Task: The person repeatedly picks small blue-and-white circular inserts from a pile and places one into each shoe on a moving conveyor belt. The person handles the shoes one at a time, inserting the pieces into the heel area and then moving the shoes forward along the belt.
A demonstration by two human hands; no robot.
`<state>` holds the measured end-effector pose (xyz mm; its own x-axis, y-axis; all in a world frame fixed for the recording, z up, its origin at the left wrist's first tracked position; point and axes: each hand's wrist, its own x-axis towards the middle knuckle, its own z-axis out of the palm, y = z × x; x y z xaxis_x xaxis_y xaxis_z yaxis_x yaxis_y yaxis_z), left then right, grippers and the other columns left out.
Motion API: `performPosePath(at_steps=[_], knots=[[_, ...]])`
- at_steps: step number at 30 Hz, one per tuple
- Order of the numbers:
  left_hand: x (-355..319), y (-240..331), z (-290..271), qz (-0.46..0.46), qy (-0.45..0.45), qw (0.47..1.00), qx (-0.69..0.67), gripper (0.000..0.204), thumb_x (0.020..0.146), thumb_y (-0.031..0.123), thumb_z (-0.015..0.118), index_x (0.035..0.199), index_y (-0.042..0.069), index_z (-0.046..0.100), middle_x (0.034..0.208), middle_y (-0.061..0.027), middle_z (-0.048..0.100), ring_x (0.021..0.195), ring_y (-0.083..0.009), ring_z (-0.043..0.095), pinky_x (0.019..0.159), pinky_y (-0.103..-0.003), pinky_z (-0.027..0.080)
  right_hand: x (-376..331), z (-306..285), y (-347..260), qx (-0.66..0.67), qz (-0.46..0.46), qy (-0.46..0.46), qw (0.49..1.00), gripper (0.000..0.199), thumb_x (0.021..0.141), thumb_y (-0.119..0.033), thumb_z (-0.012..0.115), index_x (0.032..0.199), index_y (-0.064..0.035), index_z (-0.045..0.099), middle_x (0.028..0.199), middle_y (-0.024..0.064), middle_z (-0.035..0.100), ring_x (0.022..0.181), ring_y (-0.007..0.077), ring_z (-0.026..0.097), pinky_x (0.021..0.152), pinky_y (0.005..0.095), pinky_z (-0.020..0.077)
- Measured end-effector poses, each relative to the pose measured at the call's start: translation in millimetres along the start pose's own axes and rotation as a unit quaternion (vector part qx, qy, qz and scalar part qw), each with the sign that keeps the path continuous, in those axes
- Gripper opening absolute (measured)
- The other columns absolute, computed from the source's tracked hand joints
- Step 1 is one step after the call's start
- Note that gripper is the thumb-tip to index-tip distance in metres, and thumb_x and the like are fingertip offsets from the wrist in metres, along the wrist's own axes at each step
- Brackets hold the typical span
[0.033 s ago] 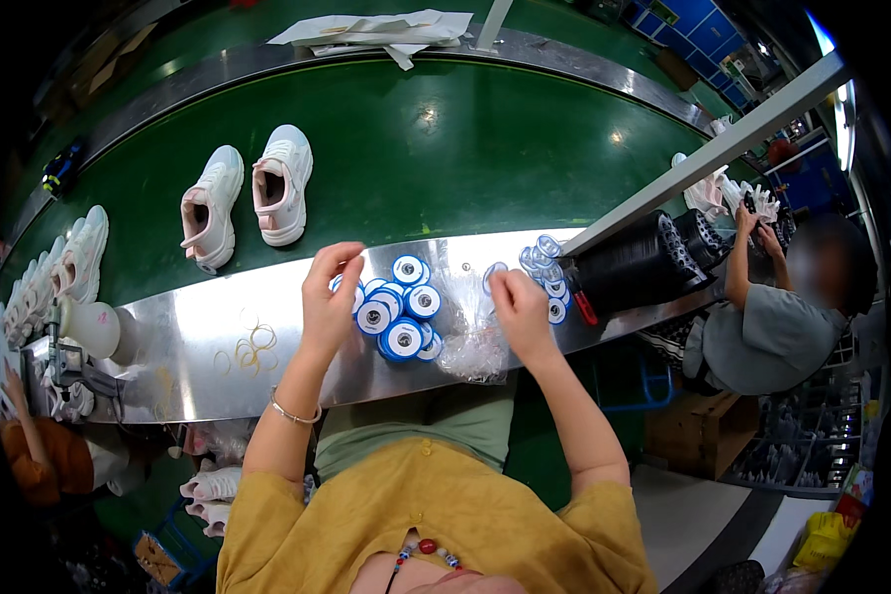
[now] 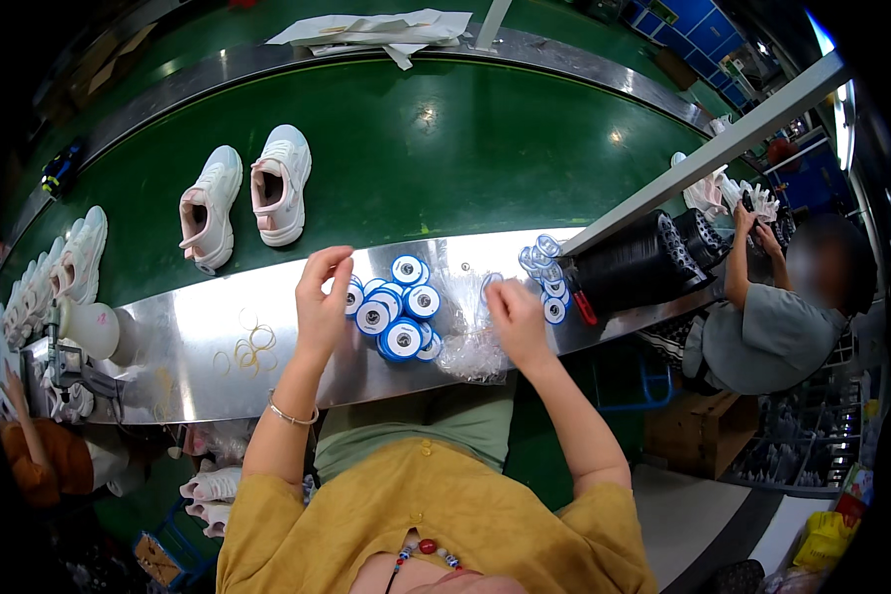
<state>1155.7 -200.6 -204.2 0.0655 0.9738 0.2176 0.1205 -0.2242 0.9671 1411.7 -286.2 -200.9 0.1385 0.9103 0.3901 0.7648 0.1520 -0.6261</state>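
Observation:
My right hand [image 2: 516, 319] is closed in a pinch on a round, see-through tag with a blue rim [image 2: 488, 286], held above a crumpled clear plastic bag [image 2: 473, 354]. My left hand [image 2: 322, 302] is raised at the left side of a heap of round white tags with blue rims [image 2: 403, 338]. Its fingers are curled; what they hold, if anything, I cannot make out. One white-and-blue disc [image 2: 353, 298] shows right beside these fingers. More see-through blue-rimmed tags [image 2: 540, 259] lie in a small row to the right of my right hand.
Two white-and-pink sneakers [image 2: 281, 188] stand on the green belt [image 2: 416, 148]. Yellowish rubber bands [image 2: 250, 351] lie on the metal ledge [image 2: 198, 327]. At right are a red-handled tool [image 2: 582, 299], black rolls [image 2: 619, 262], a slanting post [image 2: 713, 148] and a co-worker [image 2: 777, 327].
Both hands have shifted slightly: the left a little to the left, the right slightly down and left with the tag in it. The two sneakers have slid very slightly left.

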Motion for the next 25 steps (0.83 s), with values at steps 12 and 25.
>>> performPosePath(at_steps=[12,25], knots=[[-22,-55,10,-0.046,0.019,0.991,0.126,0.032,0.090,0.018,0.056,0.113,-0.004,0.057,0.111,-0.0190,0.058,0.105,-0.0302,0.054,0.091,-0.036,0.042,-4,20,41,0.131,0.089,-0.024,0.987,0.010,0.086,-0.008,0.058,0.085,0.0012,0.060,0.079,0.0131,0.060,0.068,0.0240,0.058,0.061,0.0309,0.0448],[43,-22,-25,-0.093,0.062,0.992,-0.058,0.025,0.095,0.022,0.052,0.098,0.000,0.062,0.085,-0.0070,0.062,0.072,-0.0115,0.056,0.066,-0.024,0.049,-25,24,76,0.151,0.142,0.108,0.972,0.010,0.087,-0.009,0.057,0.083,-0.0006,0.061,0.081,0.0058,0.063,0.079,0.0121,0.057,0.078,0.0252,0.0448]])
